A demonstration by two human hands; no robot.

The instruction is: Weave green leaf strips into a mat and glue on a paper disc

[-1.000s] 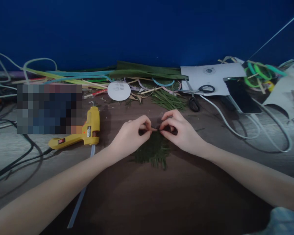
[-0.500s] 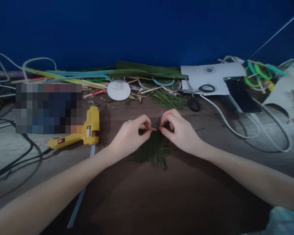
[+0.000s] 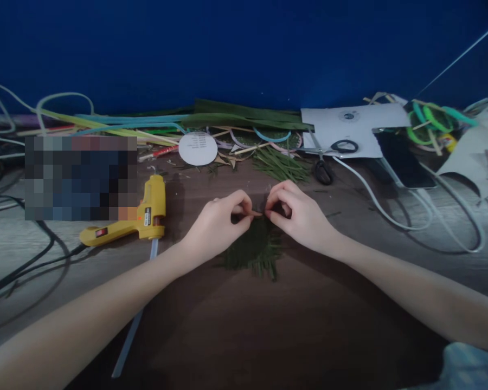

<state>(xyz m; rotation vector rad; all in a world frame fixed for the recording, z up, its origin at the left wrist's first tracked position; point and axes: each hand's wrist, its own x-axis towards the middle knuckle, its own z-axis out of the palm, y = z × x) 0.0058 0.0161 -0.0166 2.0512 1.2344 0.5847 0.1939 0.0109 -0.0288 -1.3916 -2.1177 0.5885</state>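
My left hand (image 3: 223, 222) is closed in a pinch on a thin brown strip (image 3: 257, 214) whose tip shows between the fingers. Facing it, my right hand (image 3: 295, 216) is pinched too, its fingertips almost meeting the left ones; whatever it holds is too small and dark to make out. Directly below both hands lies a dark green piece with fringed edges (image 3: 254, 249), like woven leaf strips, partly covered by my fingers. A yellow hot glue gun (image 3: 152, 208) lies left of my left hand, a clear glue stick (image 3: 132, 336) running out of its back end.
Behind my hands lie a pile of cut green strips (image 3: 282, 164), a white paper disc (image 3: 198, 149) and black-handled scissors (image 3: 322, 170). A phone (image 3: 409, 157) with a white cable (image 3: 374, 197) is at right. Long green leaves (image 3: 248, 116) line the blue wall; black cords (image 3: 44, 254) cross the left.
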